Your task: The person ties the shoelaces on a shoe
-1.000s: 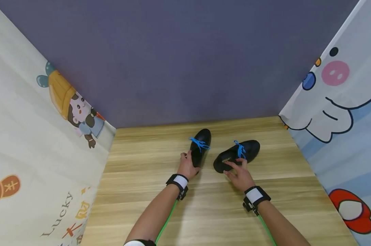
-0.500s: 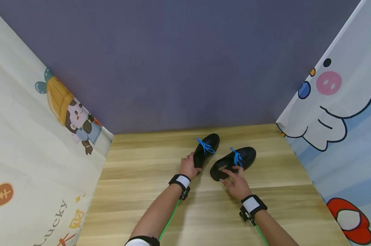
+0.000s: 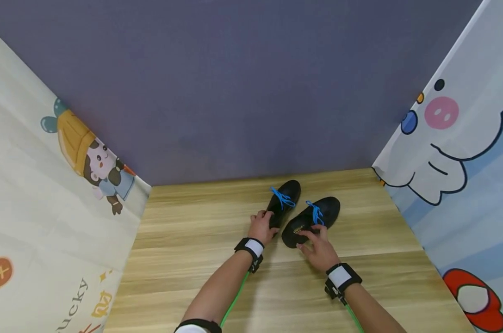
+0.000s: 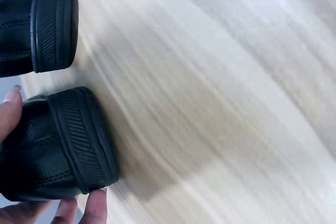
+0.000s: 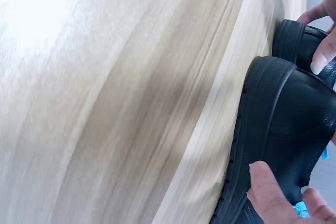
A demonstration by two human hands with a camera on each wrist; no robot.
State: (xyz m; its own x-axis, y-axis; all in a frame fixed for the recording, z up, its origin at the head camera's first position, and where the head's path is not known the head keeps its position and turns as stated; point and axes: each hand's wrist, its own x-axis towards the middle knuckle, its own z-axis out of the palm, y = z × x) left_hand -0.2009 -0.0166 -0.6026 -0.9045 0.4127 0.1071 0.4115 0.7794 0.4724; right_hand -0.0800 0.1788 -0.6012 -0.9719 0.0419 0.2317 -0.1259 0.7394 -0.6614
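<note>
Two black lace-up shoes with blue laces are on the wooden floor in the head view, toes pointing away and to the right. My left hand [image 3: 263,227] grips the left shoe [image 3: 278,213] around its heel; in the left wrist view, thumb and fingers lie on opposite sides of that ribbed heel [image 4: 79,140]. My right hand [image 3: 319,252] holds the near side of the right shoe [image 3: 328,210]. In the right wrist view one fingertip [image 5: 262,182] presses the outer side wall, while another is at the opening by the blue lace [image 5: 301,209].
Wood-grain flooring [image 3: 184,240] spreads around the shoes. A dark grey-blue upright surface [image 3: 251,92] stands behind them. Printed white curtains [image 3: 22,185] hang at left and right. A green cable [image 3: 236,300] trails from each wrist strap.
The left shoe has shifted right with my left hand and turned its toe rightward, closing the gap to the right shoe. The right hand keeps its hold, and the right shoe has turned slightly.
</note>
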